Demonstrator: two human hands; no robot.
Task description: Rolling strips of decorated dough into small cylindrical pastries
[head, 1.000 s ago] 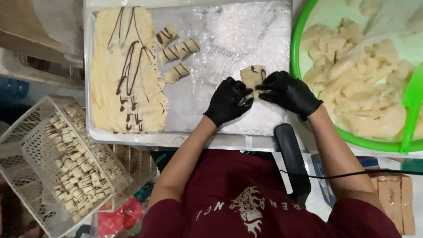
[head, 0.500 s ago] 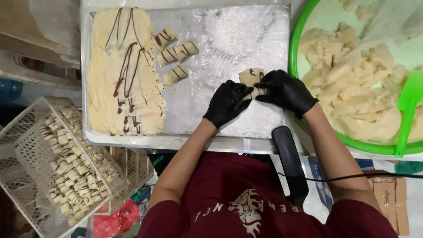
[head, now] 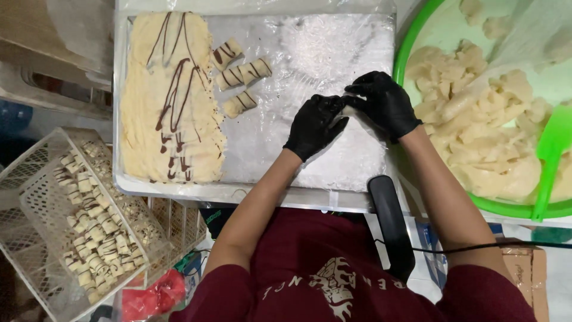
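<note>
Both hands are working close together over the right half of the tray [head: 262, 191], which is lined with clear plastic film [head: 310, 53]. The left hand [head: 314, 125] and the right hand [head: 384, 104], both in black gloves, are closing their fingertips around a small pale piece of dough [head: 345, 107], of which only a sliver is showing between them. It is sitting just above the film, near the tray's right edge.

To roll such a piece well, the fingers should be pressing evenly from both ends and turning it lightly, so the roll is coming out the same thickness as the three finished rolls [head: 241, 74] lying apart toward the tray's far middle. Squeezing too hard would likely be smearing the dark stripes; that is a judgement, since the piece itself is mostly hidden.

A flat sheet of dough [head: 173, 101] with dark chocolate-coloured lines is covering the tray's left side. A green bowl [head: 411, 48] holding lumps of pale dough is standing just beside the tray's right edge. A white mesh basket [head: 36, 197] of small striped rolls is sitting off the tray's near left corner.
</note>
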